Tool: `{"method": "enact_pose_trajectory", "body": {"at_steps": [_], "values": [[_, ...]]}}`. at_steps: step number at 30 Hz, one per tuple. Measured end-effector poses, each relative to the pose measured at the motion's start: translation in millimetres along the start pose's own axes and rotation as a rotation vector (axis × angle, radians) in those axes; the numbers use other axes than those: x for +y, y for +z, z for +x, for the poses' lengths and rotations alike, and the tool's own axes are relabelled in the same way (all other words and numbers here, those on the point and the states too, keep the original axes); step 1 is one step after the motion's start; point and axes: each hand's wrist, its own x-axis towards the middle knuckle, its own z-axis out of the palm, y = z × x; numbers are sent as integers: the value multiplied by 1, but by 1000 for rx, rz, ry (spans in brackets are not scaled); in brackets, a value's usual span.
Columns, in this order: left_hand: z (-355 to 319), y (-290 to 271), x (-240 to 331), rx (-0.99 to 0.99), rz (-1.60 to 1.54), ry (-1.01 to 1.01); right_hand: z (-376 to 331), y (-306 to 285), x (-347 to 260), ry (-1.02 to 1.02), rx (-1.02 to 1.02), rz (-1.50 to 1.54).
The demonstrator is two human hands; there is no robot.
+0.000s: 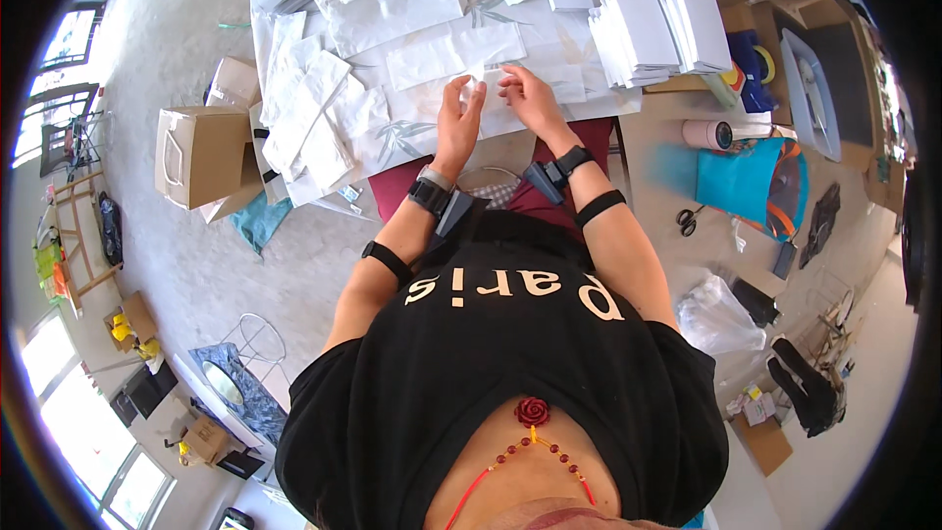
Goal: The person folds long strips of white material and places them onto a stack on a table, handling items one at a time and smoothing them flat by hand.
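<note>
At the near edge of the table, my left hand [457, 124] and my right hand [536, 106] face each other, a short gap between them. My left hand has its thumb and fingers apart, with pale plastic showing between them. On my right hand the fingers are loosely bent and spread, and I see nothing in them. Just beyond the fingertips lies a flat, translucent plastic bag [432, 64]. A second clear strip of plastic [561, 81] lies beside my right hand. Whether a fingertip touches the film is too fine to tell.
Loose white bags [319, 118] spread over the table's left side. Stacked white packets [633, 34] stand at the right, near a blue tape dispenser [754, 74]. More plastic bags [397, 15] lie farther back. A cardboard box [201, 157] sits left; scissors [689, 221] lie on the floor at right.
</note>
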Motion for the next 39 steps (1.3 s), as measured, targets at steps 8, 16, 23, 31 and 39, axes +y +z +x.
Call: {"method": "enact_pose_trajectory", "body": {"at_steps": [8, 16, 23, 31, 39], "values": [[9, 0, -18, -37, -147, 35, -4, -4, -5, 163, 228, -144], [19, -28, -31, 275, -380, 50, -6, 3, 3, 6, 308, -323], [8, -33, -32, 118, 445, 480, -4, 4, 8, 25, 320, -337], [10, -20, -35, -208, 985, 613, -4, 5, 9, 1, 307, -378], [13, -22, -47, -222, 1053, 627, -11, 2, -1, -138, 394, -603]]}}
